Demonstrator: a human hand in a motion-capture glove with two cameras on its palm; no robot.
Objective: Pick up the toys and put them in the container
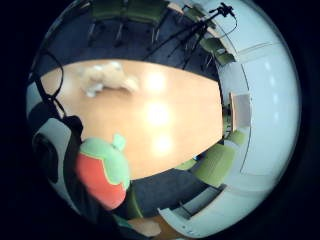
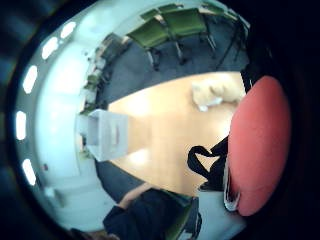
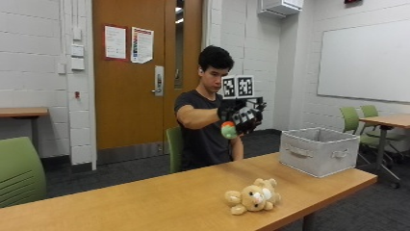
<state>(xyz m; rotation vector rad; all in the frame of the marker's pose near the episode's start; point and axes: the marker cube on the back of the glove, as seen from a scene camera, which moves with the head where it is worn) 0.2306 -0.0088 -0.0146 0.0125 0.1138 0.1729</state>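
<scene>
The person sits behind the long wooden surface (image 3: 160,197) and holds the gloved right hand (image 3: 242,118) up high, well above the wood. The grip is curled around a small soft toy (image 3: 228,130) that is red with a green top. It looks a bit like a strawberry. From the palm views the red toy sits right against the palm, so it fills a big part of what the hand sees. The hand is probably lifted this high so the toy can travel over the wall of the container without bumping it.

The container (image 3: 318,150) is a pale cloth box with handles. It stands on the surface near the end, off to the side of the raised hand and well apart from it. Its top is open, so a toy can drop straight in.

A second toy, a tan teddy bear (image 3: 253,196), lies on the surface near the front edge, between the person and the box but closer to the camera. Nothing touches it.

My guess is that the red toy goes into the box first, and the bear still waits for its turn.
</scene>
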